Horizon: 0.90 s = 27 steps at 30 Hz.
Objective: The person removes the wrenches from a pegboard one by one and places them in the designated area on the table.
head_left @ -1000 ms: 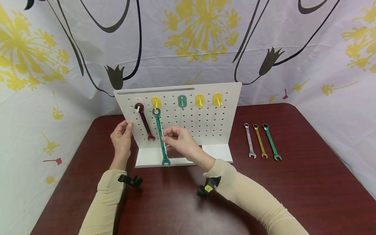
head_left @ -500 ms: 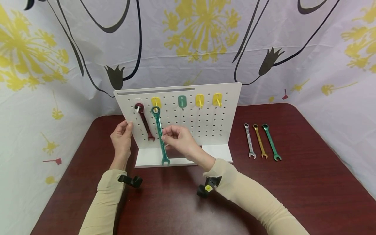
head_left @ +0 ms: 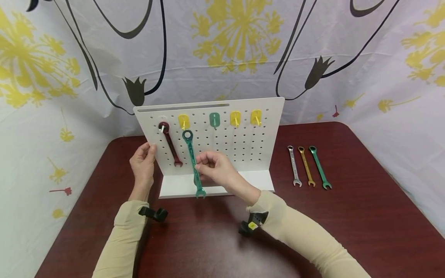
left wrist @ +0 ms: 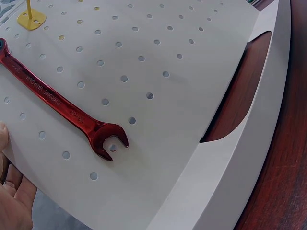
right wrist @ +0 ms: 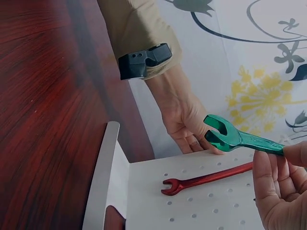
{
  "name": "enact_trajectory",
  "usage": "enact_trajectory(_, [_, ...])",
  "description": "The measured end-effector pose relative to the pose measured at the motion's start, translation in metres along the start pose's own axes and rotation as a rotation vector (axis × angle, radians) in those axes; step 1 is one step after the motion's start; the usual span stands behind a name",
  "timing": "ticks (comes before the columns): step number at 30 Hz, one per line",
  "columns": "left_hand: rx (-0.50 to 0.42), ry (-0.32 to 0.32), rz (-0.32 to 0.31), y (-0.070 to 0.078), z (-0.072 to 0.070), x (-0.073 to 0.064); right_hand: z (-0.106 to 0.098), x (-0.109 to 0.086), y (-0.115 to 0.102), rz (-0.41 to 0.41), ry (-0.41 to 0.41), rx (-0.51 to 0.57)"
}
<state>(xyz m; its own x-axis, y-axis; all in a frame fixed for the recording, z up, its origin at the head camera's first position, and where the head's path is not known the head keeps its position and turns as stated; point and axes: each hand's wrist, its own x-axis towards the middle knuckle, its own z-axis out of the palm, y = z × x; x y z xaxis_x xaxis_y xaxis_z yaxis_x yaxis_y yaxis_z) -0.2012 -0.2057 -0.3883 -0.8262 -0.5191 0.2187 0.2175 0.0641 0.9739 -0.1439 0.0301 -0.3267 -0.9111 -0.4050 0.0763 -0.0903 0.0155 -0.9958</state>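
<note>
My right hand pinches a green combination wrench by its shaft. The wrench is nearly upright in front of the white pegboard, open end down, its ring end just below and right of the second hook, a yellow one. In the right wrist view, the wrench's open end points away from the pinching fingers. My left hand holds the board's left edge between thumb and fingers. A red wrench hangs by its ring from the white hook beside it.
A green hook and two yellow hooks, one here, sit further right on the board. To the right on the dark red table lie a silver wrench, a gold wrench and another green wrench. Printed fabric hangs behind.
The green wrench's ring end rose slightly over the yellow hook's tip, then shifted down and right, away from it. My right hand moved slightly right with it. The left hand stays on the board.
</note>
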Motion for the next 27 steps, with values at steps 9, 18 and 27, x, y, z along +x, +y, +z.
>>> enact_trajectory(9, [-0.008, -0.009, -0.007, 0.001, -0.001, 0.000, -0.015, -0.009, 0.009, 0.009, -0.002, -0.040])
enact_trajectory(18, [-0.002, -0.017, -0.004, 0.001, -0.001, 0.000, -0.038, -0.022, 0.020, 0.008, -0.012, -0.100])
enact_trajectory(27, [0.013, -0.027, 0.016, 0.002, -0.001, -0.001, -0.068, -0.037, 0.030, 0.017, -0.024, -0.126])
